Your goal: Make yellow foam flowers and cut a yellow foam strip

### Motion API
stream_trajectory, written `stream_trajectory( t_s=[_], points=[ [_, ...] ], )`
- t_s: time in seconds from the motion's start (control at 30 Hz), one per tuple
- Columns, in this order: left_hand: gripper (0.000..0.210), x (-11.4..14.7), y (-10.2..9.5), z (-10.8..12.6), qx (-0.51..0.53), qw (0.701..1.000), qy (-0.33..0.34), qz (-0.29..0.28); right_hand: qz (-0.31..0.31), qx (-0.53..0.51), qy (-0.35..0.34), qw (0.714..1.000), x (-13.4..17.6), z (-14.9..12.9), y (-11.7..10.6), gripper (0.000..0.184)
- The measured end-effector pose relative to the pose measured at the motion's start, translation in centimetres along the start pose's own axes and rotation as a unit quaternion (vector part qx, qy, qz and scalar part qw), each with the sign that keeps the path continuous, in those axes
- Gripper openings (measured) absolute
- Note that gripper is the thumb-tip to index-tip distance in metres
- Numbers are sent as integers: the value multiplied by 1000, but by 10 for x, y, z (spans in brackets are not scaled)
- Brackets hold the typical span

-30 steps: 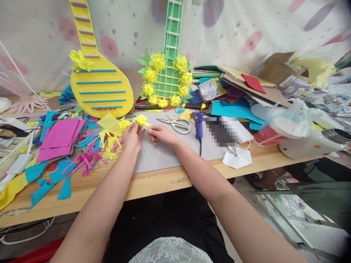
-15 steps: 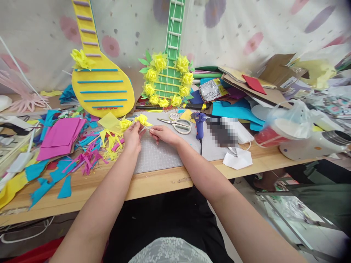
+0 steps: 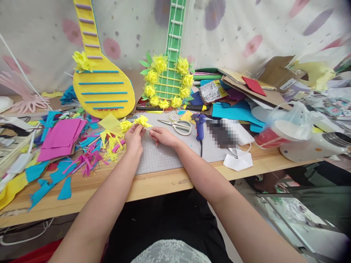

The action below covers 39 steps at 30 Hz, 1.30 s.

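Head-worn view, forward and down over table (image 3: 161,183)

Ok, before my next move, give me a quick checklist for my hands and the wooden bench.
1. Yellow ruffled paper-like flower held in left hand: ok.
2. Right hand near the flower: ok; what it grips: cannot tell.
3. Silver metal scissors with pale looped handles set down on the grey gridded cutting mat: ok.
4. Blue-purple plastic glue gun hot: cannot tell.
5. Wooden bench tidy on the left: not ok, loose multicoloured scraps there.
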<state>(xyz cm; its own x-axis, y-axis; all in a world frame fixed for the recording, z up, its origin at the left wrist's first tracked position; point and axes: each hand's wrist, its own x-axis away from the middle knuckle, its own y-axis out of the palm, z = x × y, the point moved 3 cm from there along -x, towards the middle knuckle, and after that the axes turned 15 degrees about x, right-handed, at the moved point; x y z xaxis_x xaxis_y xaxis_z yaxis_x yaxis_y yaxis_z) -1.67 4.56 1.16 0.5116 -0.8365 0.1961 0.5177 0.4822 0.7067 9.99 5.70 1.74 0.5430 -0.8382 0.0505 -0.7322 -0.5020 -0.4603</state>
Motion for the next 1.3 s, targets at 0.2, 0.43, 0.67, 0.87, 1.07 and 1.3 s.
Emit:
stream_trajectory(
  t_s=[0.2, 0.43, 0.67, 0.87, 1.07, 1.3],
  points=[
    [11, 1, 2, 1, 10, 1000, 13, 5, -3, 24, -24, 999, 0, 0, -1, 25],
    [13, 4, 4, 1, 36, 999, -10, -13, 30, 57, -11, 998, 1, 0, -5, 24],
    [7, 5, 3, 5, 2, 1000, 6, -16, 43, 38, -5, 998, -2, 5, -8, 20],
    [20, 2, 0, 8, -102, 987, 123, -12, 32, -44, -21, 998, -5, 9, -10, 23],
    [53, -7, -6, 13, -191, 955, 227, -3, 15, -64, -32, 997, -4, 9, -11, 24],
    [51, -8, -1, 5, -93, 981, 138, -101, -17, -35, -28, 999, 0, 7, -13, 25]
  ],
)
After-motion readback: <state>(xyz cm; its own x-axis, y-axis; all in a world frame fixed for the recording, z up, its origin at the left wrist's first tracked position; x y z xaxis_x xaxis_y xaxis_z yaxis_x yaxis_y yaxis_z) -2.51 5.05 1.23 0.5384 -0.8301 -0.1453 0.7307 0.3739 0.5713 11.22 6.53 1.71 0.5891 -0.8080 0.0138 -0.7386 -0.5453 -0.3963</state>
